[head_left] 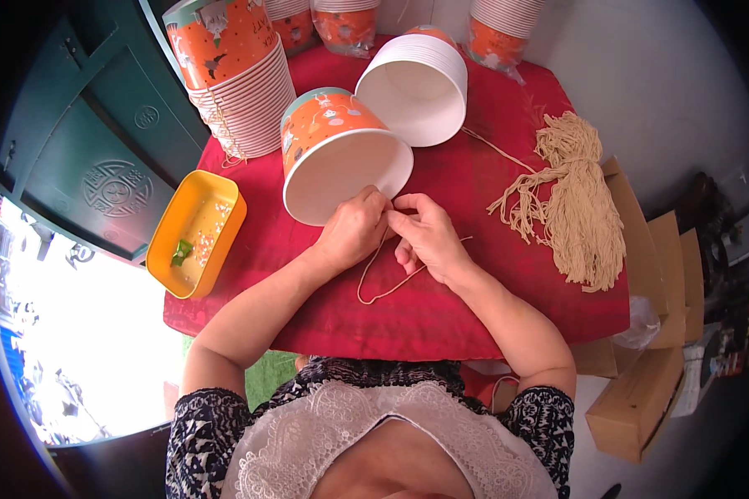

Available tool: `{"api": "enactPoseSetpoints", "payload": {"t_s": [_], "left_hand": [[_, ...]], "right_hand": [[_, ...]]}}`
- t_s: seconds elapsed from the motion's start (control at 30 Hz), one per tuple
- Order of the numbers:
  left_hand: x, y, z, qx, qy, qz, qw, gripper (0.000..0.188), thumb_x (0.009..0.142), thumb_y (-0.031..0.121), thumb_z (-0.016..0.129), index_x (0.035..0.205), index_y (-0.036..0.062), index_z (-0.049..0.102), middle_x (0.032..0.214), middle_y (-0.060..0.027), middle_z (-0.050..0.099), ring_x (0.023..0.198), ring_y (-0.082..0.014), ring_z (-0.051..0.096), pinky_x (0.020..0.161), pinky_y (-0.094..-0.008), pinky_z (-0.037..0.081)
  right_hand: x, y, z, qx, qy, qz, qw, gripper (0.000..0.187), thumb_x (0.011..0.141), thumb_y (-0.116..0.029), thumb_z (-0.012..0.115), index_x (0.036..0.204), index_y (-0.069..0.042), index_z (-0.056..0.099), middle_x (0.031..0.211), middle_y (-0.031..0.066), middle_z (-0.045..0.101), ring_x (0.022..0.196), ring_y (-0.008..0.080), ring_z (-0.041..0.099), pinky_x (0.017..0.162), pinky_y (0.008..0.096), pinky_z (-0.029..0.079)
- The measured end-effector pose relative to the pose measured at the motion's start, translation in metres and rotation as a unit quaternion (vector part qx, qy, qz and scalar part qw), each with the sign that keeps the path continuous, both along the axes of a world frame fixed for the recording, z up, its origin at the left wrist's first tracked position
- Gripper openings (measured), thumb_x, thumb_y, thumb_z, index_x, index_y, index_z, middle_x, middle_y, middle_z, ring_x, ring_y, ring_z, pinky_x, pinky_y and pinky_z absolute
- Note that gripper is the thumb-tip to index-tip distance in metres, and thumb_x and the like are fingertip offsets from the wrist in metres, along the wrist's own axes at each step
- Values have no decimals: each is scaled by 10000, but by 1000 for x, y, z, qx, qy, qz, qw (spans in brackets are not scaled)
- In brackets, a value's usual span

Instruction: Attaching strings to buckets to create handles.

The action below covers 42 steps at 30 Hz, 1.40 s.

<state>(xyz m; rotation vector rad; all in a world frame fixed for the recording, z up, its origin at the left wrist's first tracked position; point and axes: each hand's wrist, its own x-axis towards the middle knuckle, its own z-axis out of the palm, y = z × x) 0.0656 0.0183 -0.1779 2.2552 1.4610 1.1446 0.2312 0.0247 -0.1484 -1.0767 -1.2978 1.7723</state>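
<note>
An orange paper bucket with a green band lies on its side, its white open mouth facing me. At the lower right of its rim my left hand is closed, its fingertips pinched together. My right hand meets it there, thumb and forefinger pressed together and the other fingers curled. A thin beige string runs from between the fingertips and hangs in a loose loop over the table, one end passing beyond my right hand. The fingers hide where the string meets the rim.
Behind lies a nested stack of white-mouthed buckets. A tall bucket stack stands at left, above a yellow tub holding small bits and a green star. A beige string bundle rests on the red tablecloth; cardboard boxes stand right.
</note>
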Motion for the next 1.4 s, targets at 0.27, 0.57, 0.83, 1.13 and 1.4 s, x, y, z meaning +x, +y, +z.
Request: {"api": "enactPoseSetpoints", "payload": {"t_s": [0.27, 0.57, 0.83, 1.13, 1.4], "left_hand": [[-2, 2, -1, -23, -48, -12, 998, 102, 801, 7, 673, 892, -7, 629, 881, -164, 643, 824, -362, 643, 728, -418, 529], [-5, 0, 5, -73, -103, -6, 992, 70, 855, 26, 687, 899, 0, 640, 834, -105, 660, 771, -198, 629, 688, -322, 498], [-3, -2, 10, -73, -121, -31, 989, 87, 850, 25, 691, 919, -6, 648, 821, -80, 646, 756, -157, 598, 675, -303, 487], [-10, 1, 10, -208, -248, -75, 943, 74, 925, 73, 626, 919, -1, 614, 779, -25, 608, 672, -98, 551, 600, -251, 462], [-9, 0, 20, -276, -302, -63, 910, 83, 944, 59, 586, 886, 0, 583, 745, -11, 572, 630, -79, 520, 563, -237, 447]], "right_hand": [[6, 7, -4, -86, 37, 81, 992, 407, 888, -52, 573, 1269, 24, 452, 753, 45, 543, 456, 52, 442, 340, 197, 326], [33, 32, 0, 449, -452, -113, 762, 244, 852, -54, 565, 1086, 6, 603, 959, 192, 660, 865, 389, 663, 736, 468, 551], [5, 11, -18, 485, -193, -67, 850, 212, 835, 42, 551, 1031, 13, 477, 900, 218, 623, 815, 401, 641, 669, 461, 528], [6, 18, -23, 468, -182, -25, 865, 113, 869, 37, 562, 947, 0, 490, 719, 190, 629, 688, 378, 665, 582, 451, 519], [4, 17, -27, 474, -166, -30, 864, 118, 859, 6, 621, 940, -1, 536, 732, 167, 638, 656, 343, 662, 557, 411, 516]]}}
